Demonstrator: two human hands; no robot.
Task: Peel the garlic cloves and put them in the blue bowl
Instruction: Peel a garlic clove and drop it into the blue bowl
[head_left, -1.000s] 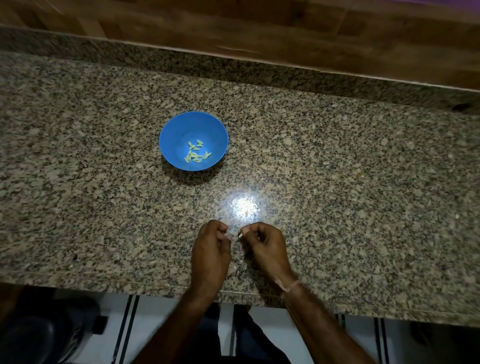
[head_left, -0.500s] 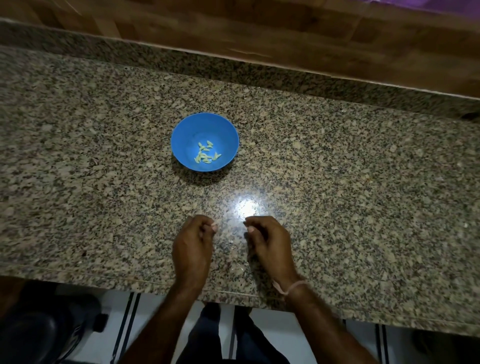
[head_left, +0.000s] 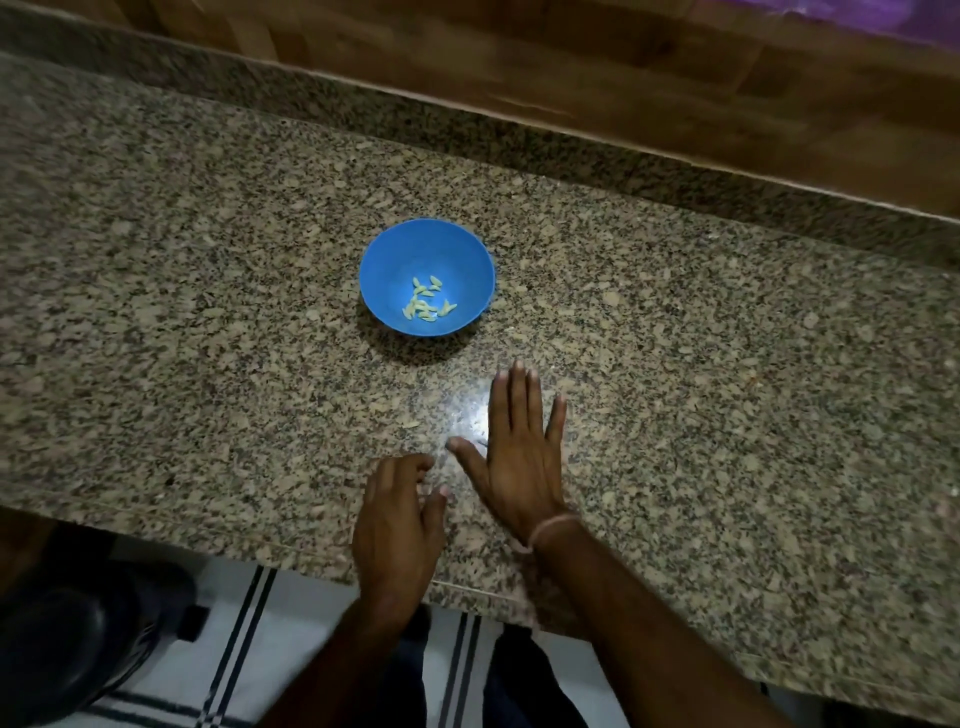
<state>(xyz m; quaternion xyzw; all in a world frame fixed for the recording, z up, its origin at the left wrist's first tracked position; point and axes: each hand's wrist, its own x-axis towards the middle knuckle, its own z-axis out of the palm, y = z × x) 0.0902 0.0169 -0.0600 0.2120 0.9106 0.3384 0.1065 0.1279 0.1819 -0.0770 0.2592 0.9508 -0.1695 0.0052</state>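
Observation:
A blue bowl (head_left: 395, 260) stands on the speckled granite counter (head_left: 727, 364) with several pale peeled garlic cloves (head_left: 427, 305) lying in its bottom. My right hand (head_left: 519, 457) lies flat on the counter just in front of the bowl, fingers straight and spread, palm down, holding nothing that I can see. My left hand (head_left: 397, 519) is beside it near the counter's front edge, fingers loosely bent, with nothing visible in them. No unpeeled clove shows on the counter.
A raised granite ledge and a wooden wall (head_left: 675, 78) run along the back. The counter's front edge (head_left: 260, 540) is close under my wrists. Below it are a striped floor mat (head_left: 234, 649) and a dark round object (head_left: 67, 639).
Both hands were curled with fingertips pinched near each other. Now the right hand has opened flat and slid forward towards the bowl, and the left hand has loosened.

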